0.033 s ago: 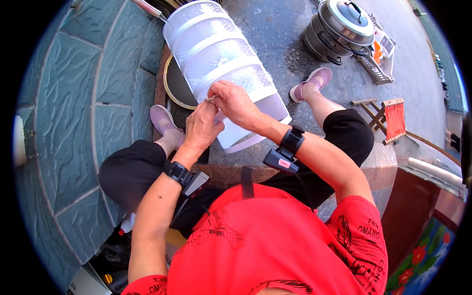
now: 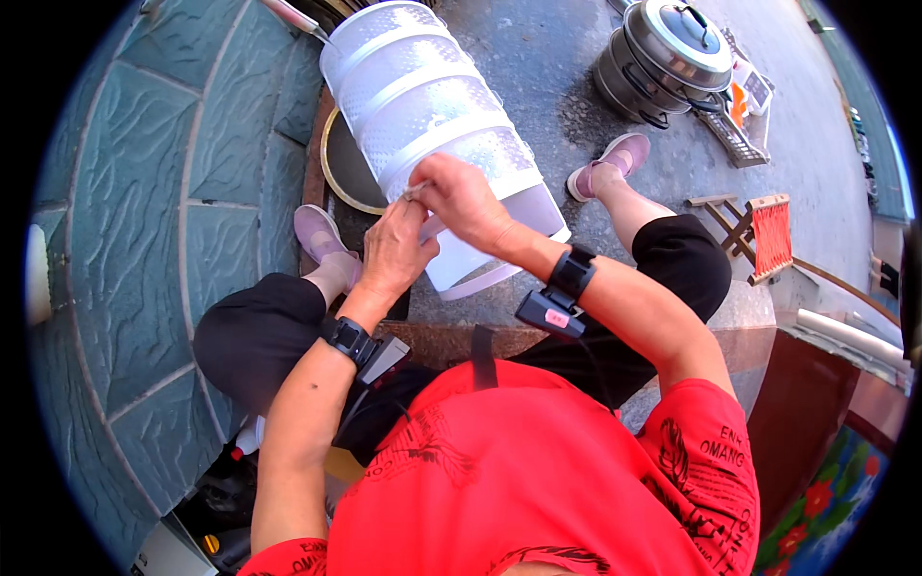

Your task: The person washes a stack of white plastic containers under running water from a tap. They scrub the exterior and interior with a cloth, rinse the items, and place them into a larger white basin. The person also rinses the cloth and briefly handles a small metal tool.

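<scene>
Here, two hands meet at the side of a white mesh net cage.

The left hand [image 2: 394,252] and right hand [image 2: 464,200] pinch a small thin piece (too small to tell) against the tiered white cage [image 2: 423,106], which lies tilted on the ground between the feet, near a stacked metal steamer pot [image 2: 663,58].

Sunlit grey concrete ground [image 2: 576,86] fills the upper middle of the frame. Teal stone paving [image 2: 125,240] curves down the left. A small folding stool [image 2: 754,235] stands at right.
</scene>
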Demonstrator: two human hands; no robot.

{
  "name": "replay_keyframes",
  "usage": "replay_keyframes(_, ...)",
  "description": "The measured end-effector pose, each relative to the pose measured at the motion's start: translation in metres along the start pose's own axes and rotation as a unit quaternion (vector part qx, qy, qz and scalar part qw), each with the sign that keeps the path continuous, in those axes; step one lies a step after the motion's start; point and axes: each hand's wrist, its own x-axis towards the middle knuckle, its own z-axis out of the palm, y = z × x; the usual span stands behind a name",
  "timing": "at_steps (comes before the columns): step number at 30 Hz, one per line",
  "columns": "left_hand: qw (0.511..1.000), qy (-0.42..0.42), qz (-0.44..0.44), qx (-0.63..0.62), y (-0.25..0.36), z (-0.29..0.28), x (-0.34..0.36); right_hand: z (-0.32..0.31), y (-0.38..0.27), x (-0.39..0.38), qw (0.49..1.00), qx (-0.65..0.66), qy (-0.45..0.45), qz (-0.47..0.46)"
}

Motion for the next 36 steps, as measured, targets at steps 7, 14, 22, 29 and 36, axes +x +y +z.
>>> replay_keyframes(7, 0.999, -0.019, 0.027, 0.023, 0.005, -0.001, 0.005, -0.054, 0.059, 0.069, 0.955, -0.110, 0.201, 0.188)
replay_keyframes(14, 0.999, -0.001, 0.032, 0.008, 0.002, 0.002, 0.000, 0.023, 0.029, 0.057, 0.972, -0.137, -0.075, -0.175)
replay_keyframes(22, 1.000, -0.016, 0.016, 0.009, 0.000, -0.001, -0.002, -0.080, 0.024, 0.023, 0.991, -0.088, 0.097, 0.038)
replay_keyframes(29, 1.000, -0.006, 0.026, 0.015, 0.010, -0.002, 0.003, -0.052, -0.010, 0.038, 0.914, -0.311, -0.096, -0.240)
replay_keyframes(36, 0.999, -0.022, 0.018, 0.024, 0.009, -0.004, 0.003, -0.063, 0.027, 0.066, 0.874, -0.424, -0.094, -0.220)
